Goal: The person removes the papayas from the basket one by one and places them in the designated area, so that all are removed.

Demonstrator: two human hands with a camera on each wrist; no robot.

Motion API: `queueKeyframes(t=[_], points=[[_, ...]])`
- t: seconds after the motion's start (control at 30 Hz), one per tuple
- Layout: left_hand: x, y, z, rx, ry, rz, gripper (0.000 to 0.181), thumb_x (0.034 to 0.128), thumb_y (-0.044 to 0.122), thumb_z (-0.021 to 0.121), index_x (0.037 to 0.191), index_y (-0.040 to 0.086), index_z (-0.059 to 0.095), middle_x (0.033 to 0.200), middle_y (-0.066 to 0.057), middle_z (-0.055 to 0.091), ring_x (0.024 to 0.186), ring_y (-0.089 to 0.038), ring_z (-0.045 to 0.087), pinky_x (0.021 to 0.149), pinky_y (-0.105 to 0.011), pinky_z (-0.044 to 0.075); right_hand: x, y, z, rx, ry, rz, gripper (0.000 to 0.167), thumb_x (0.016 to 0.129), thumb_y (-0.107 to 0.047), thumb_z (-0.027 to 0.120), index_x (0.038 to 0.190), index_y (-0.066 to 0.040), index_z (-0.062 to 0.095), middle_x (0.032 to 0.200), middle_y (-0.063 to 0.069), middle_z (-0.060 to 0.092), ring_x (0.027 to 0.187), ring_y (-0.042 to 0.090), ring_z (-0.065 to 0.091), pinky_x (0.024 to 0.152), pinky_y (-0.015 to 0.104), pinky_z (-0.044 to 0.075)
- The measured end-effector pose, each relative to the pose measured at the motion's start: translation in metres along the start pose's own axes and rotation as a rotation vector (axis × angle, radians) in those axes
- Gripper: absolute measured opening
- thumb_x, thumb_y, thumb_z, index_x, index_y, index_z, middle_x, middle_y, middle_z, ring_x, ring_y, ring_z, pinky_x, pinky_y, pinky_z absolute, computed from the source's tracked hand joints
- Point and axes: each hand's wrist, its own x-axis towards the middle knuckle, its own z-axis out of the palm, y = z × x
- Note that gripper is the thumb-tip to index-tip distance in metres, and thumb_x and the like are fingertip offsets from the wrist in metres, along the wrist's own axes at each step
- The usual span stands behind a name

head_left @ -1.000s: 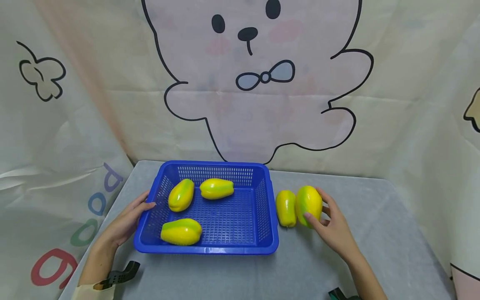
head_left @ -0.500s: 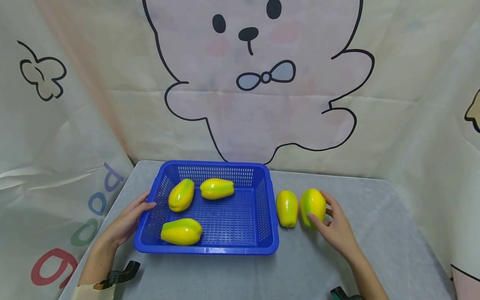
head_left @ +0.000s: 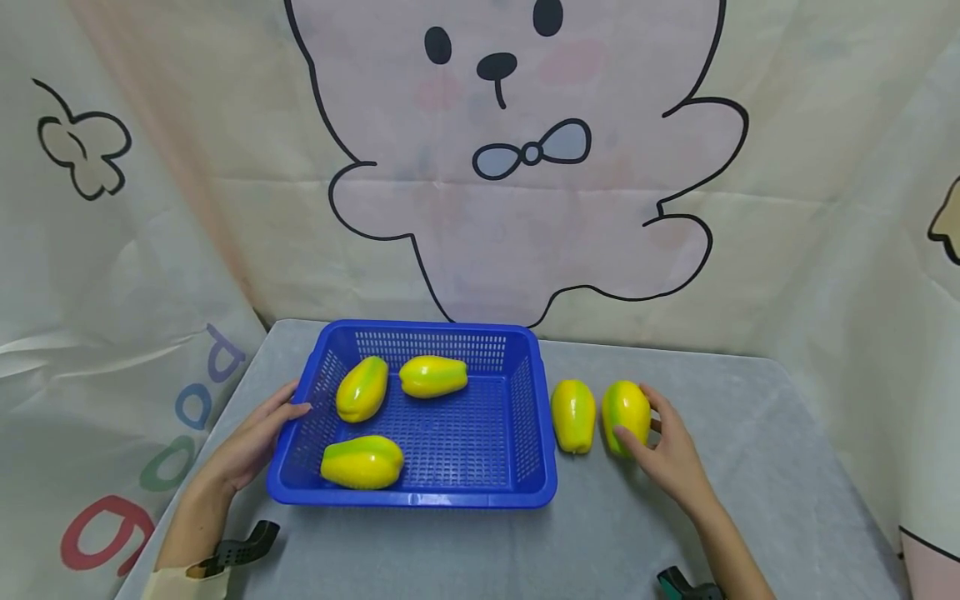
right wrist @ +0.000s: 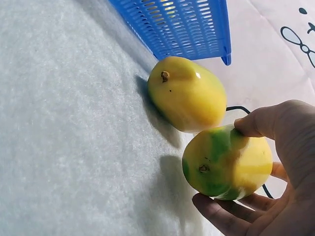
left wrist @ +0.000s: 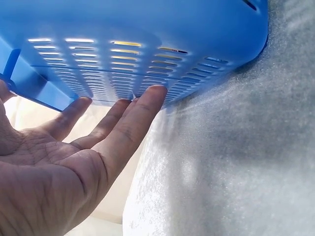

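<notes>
A blue plastic basket (head_left: 411, 500) stands on the table with three yellow-green papayas inside: one at the back left (head_left: 362, 389), one at the back middle (head_left: 433, 377) and one at the front left (head_left: 363, 462). My left hand (head_left: 255, 437) holds its left side, thumb on the rim; in the left wrist view the fingers (left wrist: 133, 120) touch the slotted outer wall. Right of the basket, my right hand (head_left: 671, 454) grips a papaya (right wrist: 224, 162) between thumb and fingers. Another papaya (head_left: 574, 417) lies between that one and the basket.
A grey cloth covers the table (head_left: 750, 467). Behind it hangs a curtain (head_left: 555, 242) with a cartoon bear, and further curtains flank both sides. Black straps (head_left: 243, 546) are on the wrists.
My right hand has moved slightly right with its papaya, widening the gap to the neighbouring one, and slightly toward the table. The left hand and basket have stayed put.
</notes>
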Motion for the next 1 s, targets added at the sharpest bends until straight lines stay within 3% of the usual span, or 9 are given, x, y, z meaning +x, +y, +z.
queueKeyframes(t=[0.17, 0.33, 0.67, 0.83, 1.0], points=[[0.0, 0.001, 0.0, -0.001, 0.005, -0.009, 0.074, 0.1123, 0.04, 0.045, 0.171, 0.015, 0.007, 0.157, -0.017, 0.047, 0.115, -0.014, 0.068, 0.1, -0.037, 0.062, 0.003, 0.002, 0.003, -0.003, -0.003, 0.006, 0.082, 0.099, -0.031, 0.074, 0.163, -0.003, 0.03, 0.156, 0.03, 0.044, 0.127, 0.054, 0.059, 0.099, 0.066, 0.056], [0.0, 0.001, 0.0, -0.002, 0.0, -0.007, 0.074, 0.1124, 0.039, 0.044, 0.171, 0.015, 0.006, 0.158, -0.017, 0.045, 0.115, -0.013, 0.068, 0.099, -0.037, 0.062, 0.003, 0.004, 0.005, -0.011, -0.011, 0.01, 0.082, 0.099, -0.031, 0.074, 0.162, -0.002, 0.031, 0.157, 0.031, 0.043, 0.129, 0.053, 0.057, 0.103, 0.069, 0.053], [-0.001, -0.001, -0.003, -0.011, -0.019, 0.026, 0.074, 0.113, 0.037, 0.044, 0.171, 0.012, 0.006, 0.137, 0.008, 0.058, 0.113, -0.01, 0.068, 0.096, -0.03, 0.06, 0.002, 0.005, 0.01, -0.018, -0.005, -0.015, 0.079, 0.099, -0.03, 0.074, 0.159, 0.002, 0.034, 0.158, 0.033, 0.041, 0.134, 0.055, 0.053, 0.103, 0.071, 0.052], [-0.001, -0.001, -0.003, -0.021, -0.018, 0.032, 0.073, 0.113, 0.036, 0.044, 0.171, 0.012, 0.007, 0.139, 0.007, 0.058, 0.113, -0.01, 0.068, 0.097, -0.031, 0.06, 0.004, 0.004, 0.011, -0.014, 0.0, -0.032, 0.079, 0.099, -0.029, 0.074, 0.159, 0.003, 0.034, 0.158, 0.032, 0.042, 0.138, 0.051, 0.049, 0.107, 0.07, 0.05], [-0.002, -0.001, -0.002, -0.018, -0.017, 0.035, 0.073, 0.1129, 0.037, 0.045, 0.171, 0.012, 0.007, 0.149, -0.004, 0.053, 0.114, -0.01, 0.067, 0.097, -0.029, 0.06, 0.004, 0.002, 0.011, -0.017, -0.013, 0.0, 0.081, 0.1, -0.032, 0.073, 0.161, 0.003, 0.032, 0.16, 0.032, 0.04, 0.14, 0.05, 0.046, 0.11, 0.07, 0.047]])
